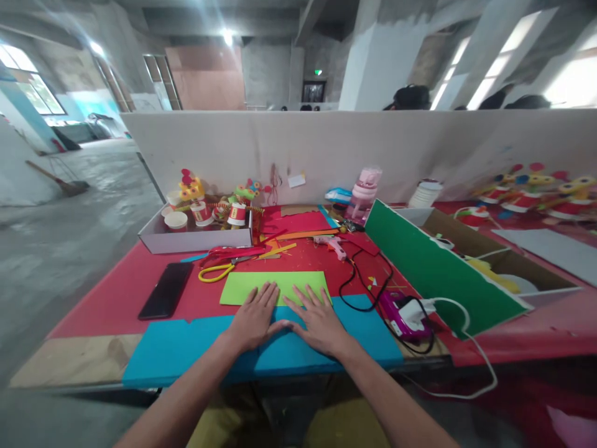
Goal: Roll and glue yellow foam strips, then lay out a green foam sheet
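Observation:
A lime-green sheet (275, 283), maybe paper or foam, lies across the blue mat (186, 348) and the red table cover. My left hand (258, 317) rests flat on its lower edge, fingers stretched forward. Beside it my right hand (318, 320) is also laid flat, fingers spread over the sheet's right part. The two thumbs meet or nearly touch in the middle. Neither hand grips anything. The sheet's near edge is partly hidden beneath the palms.
Yellow-handled scissors (217, 272) and a black phone (166, 290) lie to the left. A pink glue gun (331, 246), its black cord and a purple power strip (405, 317) are on the right, beside a green-sided box (433, 274). A white box (196, 241) holds paper-cup figures.

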The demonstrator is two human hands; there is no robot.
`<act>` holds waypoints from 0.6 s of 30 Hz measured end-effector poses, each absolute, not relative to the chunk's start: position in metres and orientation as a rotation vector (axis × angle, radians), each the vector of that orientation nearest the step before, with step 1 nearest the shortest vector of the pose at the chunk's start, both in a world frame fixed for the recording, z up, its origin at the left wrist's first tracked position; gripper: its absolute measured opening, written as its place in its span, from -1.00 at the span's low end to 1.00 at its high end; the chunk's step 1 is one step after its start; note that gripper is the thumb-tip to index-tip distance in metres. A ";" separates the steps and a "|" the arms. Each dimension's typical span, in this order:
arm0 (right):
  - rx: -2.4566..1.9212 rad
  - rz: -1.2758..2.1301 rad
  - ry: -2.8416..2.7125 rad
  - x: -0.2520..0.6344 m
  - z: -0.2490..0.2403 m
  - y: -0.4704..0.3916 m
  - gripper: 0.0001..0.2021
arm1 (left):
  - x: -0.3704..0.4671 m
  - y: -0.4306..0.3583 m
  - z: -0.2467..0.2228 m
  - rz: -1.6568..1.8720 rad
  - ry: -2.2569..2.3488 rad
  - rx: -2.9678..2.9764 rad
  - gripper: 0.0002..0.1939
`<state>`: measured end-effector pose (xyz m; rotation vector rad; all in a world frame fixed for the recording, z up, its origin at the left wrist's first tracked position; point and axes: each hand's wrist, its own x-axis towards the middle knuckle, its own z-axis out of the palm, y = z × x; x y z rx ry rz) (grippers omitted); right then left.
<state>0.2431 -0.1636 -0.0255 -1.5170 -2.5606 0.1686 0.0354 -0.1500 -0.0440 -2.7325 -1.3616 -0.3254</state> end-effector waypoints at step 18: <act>-1.473 0.235 -2.564 0.246 -0.029 -0.162 -0.36 | -0.052 -0.157 0.001 -0.152 -1.648 -2.490 -0.61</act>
